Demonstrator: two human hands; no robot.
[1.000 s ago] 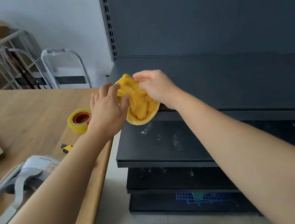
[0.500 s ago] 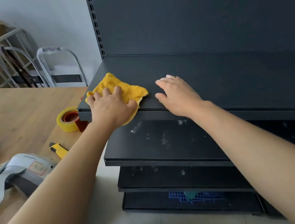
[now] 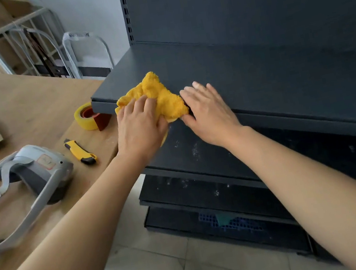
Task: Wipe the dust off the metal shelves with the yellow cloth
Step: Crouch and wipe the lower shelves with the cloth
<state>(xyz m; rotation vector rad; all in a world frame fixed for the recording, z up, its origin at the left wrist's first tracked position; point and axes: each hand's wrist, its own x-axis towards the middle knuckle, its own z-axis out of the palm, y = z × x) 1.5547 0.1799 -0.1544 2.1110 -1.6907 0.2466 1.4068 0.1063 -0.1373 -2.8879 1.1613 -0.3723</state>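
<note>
Left hand [image 3: 140, 127] has its fingers curled over the yellow cloth [image 3: 166, 101] and grips it in a bunch on the front edge of the top shelf [image 3: 269, 76], near the left corner. Right hand [image 3: 209, 111] lies flat beside it with fingers straight, the thumb touching the cloth's right fold.

I note that half a second ago the cloth lay flatter under the left hand and the right hand sat apart from it. The cloth has since gathered up and slid rightward. I judge the first stroke along the top shelf has begun, with little surface covered.

The lower shelf [image 3: 189, 151] shows white specks, not yet wiped. On the bench [image 3: 24, 107] to the left are a tape roll [image 3: 83, 118], just beside the shelf corner, a utility knife [image 3: 80, 152] and a headset [image 3: 35, 169]. The only obstruction I find is the right hand itself, which lies in the cloth's path rightward.
</note>
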